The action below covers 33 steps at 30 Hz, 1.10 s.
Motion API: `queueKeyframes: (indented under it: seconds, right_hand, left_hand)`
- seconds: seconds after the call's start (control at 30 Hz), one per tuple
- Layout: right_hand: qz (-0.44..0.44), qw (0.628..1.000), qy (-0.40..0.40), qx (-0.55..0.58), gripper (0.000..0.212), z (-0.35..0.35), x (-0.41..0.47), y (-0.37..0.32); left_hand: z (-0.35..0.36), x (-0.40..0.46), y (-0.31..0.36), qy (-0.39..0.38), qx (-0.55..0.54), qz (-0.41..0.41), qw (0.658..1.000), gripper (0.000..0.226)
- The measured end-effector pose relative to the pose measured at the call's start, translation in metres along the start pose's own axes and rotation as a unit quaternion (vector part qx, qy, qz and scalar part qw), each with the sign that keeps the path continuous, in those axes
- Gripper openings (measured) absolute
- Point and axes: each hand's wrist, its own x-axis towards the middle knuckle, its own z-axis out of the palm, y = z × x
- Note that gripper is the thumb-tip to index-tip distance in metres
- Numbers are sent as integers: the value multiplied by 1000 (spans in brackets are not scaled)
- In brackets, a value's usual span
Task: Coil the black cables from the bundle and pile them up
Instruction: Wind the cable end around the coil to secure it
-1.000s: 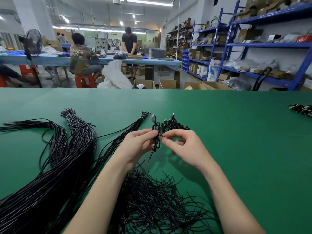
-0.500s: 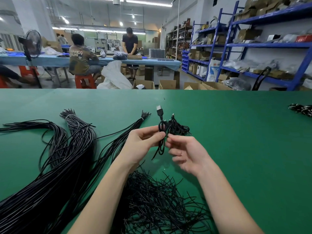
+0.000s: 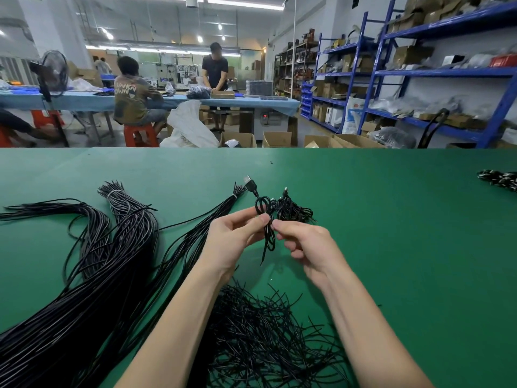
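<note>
A green table (image 3: 391,247) fills the lower two thirds of the frame. At centre, the left hand (image 3: 232,239) pinches a coiled black cable (image 3: 265,219) between thumb and forefinger, holding it above the table; the cable's plug (image 3: 250,184) points toward the upper left, and a loose end hangs below the fingers. The right hand (image 3: 307,245) meets the coil from the right, its thumb and forefinger tips pinching the cable at the same spot while the other fingers curl underneath. Just behind the hands, right of the held coil, a small pile of coiled cables (image 3: 293,211) lies on the table. Along the left side of the frame lies the bundle of long black cables (image 3: 84,289), running from the lower left corner toward upper centre, with tied ends fanning out. At lower centre, between the forearms, is a loose heap of short black ties (image 3: 265,337). Another dark clump (image 3: 498,177) sits at the right edge. Beyond the table, upper frame, are blue shelves (image 3: 419,74) and people at a long bench (image 3: 84,99).
</note>
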Motion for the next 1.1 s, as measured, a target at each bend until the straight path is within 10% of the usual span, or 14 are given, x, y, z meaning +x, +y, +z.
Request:
queueKeyframes:
  seconds: [0.5,1.1]
  right_hand:
    - [-76,986,-46,-138,20,-9,-3,12]
    - [2,983,151,-104,31,-22,98,-17]
  left_hand:
    - [-8,4,-10,31,52,-13,998,14]
    - [-19,4,-14,57,118,-73,989,15]
